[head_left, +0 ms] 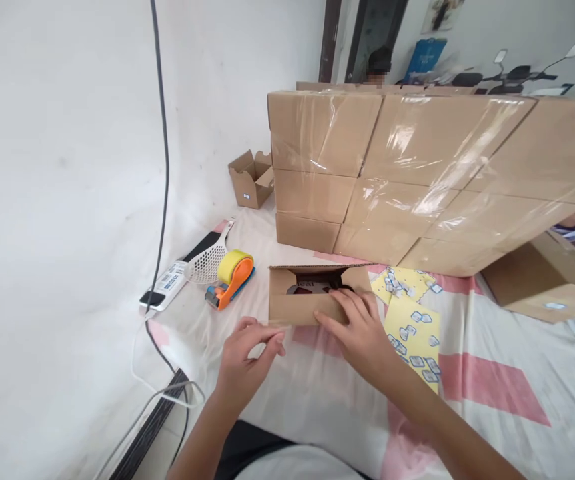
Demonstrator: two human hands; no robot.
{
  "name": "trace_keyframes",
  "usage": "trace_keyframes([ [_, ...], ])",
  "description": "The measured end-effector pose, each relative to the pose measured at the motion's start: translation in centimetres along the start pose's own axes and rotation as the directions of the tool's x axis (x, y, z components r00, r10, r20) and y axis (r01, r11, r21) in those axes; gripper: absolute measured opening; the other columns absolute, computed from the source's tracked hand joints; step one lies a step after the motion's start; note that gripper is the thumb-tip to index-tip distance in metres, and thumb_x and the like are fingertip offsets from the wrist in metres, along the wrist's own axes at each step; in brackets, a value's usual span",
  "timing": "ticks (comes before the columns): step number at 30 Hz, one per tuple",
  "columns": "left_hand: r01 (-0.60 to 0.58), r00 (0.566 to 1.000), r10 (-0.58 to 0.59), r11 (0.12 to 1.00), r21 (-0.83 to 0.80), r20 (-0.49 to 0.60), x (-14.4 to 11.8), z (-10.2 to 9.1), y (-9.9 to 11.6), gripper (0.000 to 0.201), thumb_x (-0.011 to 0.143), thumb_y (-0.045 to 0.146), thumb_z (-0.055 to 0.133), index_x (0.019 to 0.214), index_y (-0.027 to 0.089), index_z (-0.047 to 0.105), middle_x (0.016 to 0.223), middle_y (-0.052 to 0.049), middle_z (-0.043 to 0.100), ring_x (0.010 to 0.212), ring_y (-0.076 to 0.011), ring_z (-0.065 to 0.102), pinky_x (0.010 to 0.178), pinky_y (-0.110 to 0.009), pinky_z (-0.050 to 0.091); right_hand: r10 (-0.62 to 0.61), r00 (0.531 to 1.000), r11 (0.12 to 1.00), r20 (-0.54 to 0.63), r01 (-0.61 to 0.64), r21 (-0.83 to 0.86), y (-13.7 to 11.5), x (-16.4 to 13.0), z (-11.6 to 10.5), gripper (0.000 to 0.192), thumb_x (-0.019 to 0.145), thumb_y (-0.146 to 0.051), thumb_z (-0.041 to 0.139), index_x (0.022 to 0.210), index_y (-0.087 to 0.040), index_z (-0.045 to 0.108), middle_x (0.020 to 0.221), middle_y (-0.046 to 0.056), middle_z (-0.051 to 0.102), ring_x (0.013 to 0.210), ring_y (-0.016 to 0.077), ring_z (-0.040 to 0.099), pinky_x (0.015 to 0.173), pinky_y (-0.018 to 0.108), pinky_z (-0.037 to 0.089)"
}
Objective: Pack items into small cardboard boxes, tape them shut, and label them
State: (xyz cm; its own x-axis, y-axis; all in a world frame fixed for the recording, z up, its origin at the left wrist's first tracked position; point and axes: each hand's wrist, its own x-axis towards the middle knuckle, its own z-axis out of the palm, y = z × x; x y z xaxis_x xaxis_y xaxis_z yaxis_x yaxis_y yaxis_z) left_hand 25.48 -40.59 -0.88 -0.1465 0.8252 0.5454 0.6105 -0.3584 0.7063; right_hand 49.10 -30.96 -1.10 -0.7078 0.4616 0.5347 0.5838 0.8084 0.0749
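A small cardboard box (290, 309) sits in front of me with its top partly open. Inside it a printed item with dark lettering (312, 285) shows in part. My right hand (360, 327) grips the front wall of the box, fingers over the upper edge and thumb on the outside. Just off the box's front left corner, my left hand (250, 357) has thumb and index finger pinched together; whatever is between them is too small to make out. An orange and blue tape dispenser (230, 283) with a yellow roll (235, 265) lies left of the box.
Tall stacked cartons (362, 160) wrapped in clear tape stand behind. Yellow sticker sheets (415, 333) lie to the right, near another carton (547, 280). On the left are a white slotted skimmer (207, 261), a white power strip (167, 287) and an open small box (251, 180).
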Motion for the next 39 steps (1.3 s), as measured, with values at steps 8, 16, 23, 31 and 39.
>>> trace_keyframes([
  [8,-0.413,0.911,0.411,0.905,0.106,0.04,8.6,0.9,0.7,0.013,0.093,0.019,0.061,0.093,0.025,0.073,0.087,0.0,0.078,0.087,-0.0162,0.072,0.109,-0.042,0.049,0.085,0.993,0.996,-0.087,-0.081,0.044,-1.1,-0.8,0.3,0.05,0.082,0.002,0.056,0.117,-0.032,0.069,0.145,0.015,0.053,0.134,0.0384,0.048,0.099,0.062,0.049],
  [16,0.0,0.972,0.008,0.999,-0.037,0.234,9.6,3.4,-1.9,0.021,0.097,0.029,0.055,0.095,0.021,0.074,0.081,-0.002,0.076,0.076,-0.0165,0.07,0.107,-0.04,0.05,0.092,0.996,0.989,-0.008,-0.09,0.119,3.6,3.5,0.2,0.037,0.093,-0.028,0.066,0.128,-0.038,0.066,0.165,0.009,0.031,0.153,0.0449,0.018,0.11,0.073,0.032],
  [23,0.003,0.995,0.027,0.95,-0.312,0.092,8.4,3.3,-0.7,0.019,0.095,0.032,0.059,0.085,0.022,0.072,0.063,0.003,0.072,0.064,-0.0144,0.068,0.111,-0.049,0.048,0.14,0.977,0.941,0.158,-0.181,0.284,6.5,5.0,1.5,0.055,0.096,-0.049,0.057,0.145,-0.024,0.054,0.145,0.008,0.06,0.14,0.03,0.051,0.12,0.058,0.032],
  [31,0.223,0.966,-0.143,0.88,-0.419,0.214,14.7,3.1,2.4,0.024,0.09,0.043,0.064,0.089,0.02,0.07,0.061,0.002,0.066,0.068,-0.016,0.066,0.1,-0.042,0.052,0.232,0.965,0.888,0.119,-0.26,0.38,5.9,4.8,1.2,0.045,0.103,-0.037,0.044,0.144,-0.023,0.054,0.143,0.007,0.063,0.135,0.0258,0.055,0.119,0.054,0.033],
  [39,0.39,0.786,-0.117,0.856,-0.339,0.607,22.1,3.6,1.3,0.023,0.084,0.042,0.07,0.081,0.019,0.071,0.081,-0.003,0.069,0.089,-0.0175,0.063,0.09,-0.032,0.048,0.33,0.939,0.797,0.099,-0.333,0.505,5.9,5.0,1.4,0.039,0.104,-0.029,0.038,0.139,-0.025,0.055,0.14,0.004,0.065,0.13,0.0206,0.058,0.12,0.05,0.03],
])
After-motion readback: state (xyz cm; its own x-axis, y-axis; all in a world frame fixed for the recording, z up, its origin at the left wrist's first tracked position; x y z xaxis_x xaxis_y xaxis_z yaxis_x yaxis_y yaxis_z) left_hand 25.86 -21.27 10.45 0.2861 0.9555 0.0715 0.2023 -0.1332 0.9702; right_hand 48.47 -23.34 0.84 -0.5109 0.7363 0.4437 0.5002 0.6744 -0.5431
